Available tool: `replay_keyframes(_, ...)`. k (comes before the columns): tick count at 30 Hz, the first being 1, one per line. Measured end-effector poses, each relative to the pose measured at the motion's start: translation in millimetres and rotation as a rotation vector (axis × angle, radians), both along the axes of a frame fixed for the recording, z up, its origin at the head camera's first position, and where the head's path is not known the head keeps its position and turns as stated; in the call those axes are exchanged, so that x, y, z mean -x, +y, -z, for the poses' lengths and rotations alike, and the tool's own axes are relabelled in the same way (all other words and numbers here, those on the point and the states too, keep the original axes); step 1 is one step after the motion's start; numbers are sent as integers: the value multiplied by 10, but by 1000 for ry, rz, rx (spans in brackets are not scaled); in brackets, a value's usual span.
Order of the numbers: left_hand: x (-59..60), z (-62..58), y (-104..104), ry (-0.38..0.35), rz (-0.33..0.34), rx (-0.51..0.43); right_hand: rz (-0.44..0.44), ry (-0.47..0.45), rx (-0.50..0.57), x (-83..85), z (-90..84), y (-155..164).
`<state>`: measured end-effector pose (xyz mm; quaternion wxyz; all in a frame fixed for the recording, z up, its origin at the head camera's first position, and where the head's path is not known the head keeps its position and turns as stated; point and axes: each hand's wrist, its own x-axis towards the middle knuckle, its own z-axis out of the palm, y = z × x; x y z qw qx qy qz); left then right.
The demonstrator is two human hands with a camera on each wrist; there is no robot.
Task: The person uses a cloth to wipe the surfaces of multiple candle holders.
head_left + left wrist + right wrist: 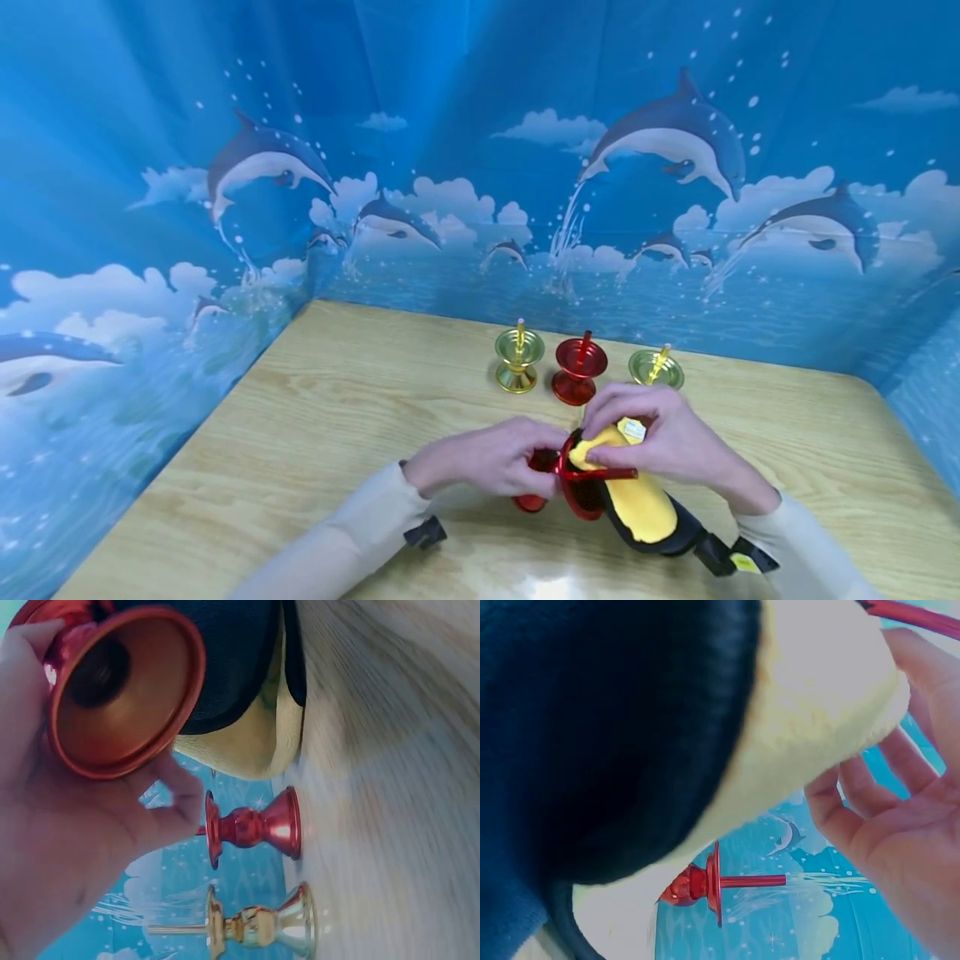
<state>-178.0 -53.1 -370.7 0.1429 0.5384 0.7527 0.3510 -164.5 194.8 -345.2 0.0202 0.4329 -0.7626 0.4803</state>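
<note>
My left hand (pixel 491 458) grips a shiny red candle holder (pixel 581 500) by its stem and base, tipped onto its side. Its dish and thin spike point right in the head view, and the hollow underside of the base (pixel 161 712) faces the left wrist camera. A soft yellow cloth with black edging (pixel 641 508) is pinched between the thumb and fingers of my right hand (pixel 667 425). One end of the cloth lies at the red dish beside the spike; the other hangs down toward the right wrist. A small white tag (pixel 632 430) shows near the right fingers.
Behind the hands stand a gold candle holder (pixel 517 371), a red one (pixel 576 385) and a second gold one (pixel 654 367), partly covered by the right hand. The wooden table (pixel 360 383) ends at a blue dolphin-printed curtain (pixel 450 275).
</note>
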Motion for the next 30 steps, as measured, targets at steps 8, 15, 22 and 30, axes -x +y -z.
replay_keyframes(8, -24, -9, 39, -51, -21, 62, -22, 16, -88, 29, 0, 12)
replay_keyframes(15, -39, -17, -1, 102, -127, -20, 51, -47, -84, 46, 33, 84)
replay_keyframes(22, -15, -28, -52, 135, -260, -86, 201, -80, -50, -80, 74, 194)
replay_keyframes(30, -4, -4, -63, -4, -477, -75, 251, 324, 48, -180, 82, 257)
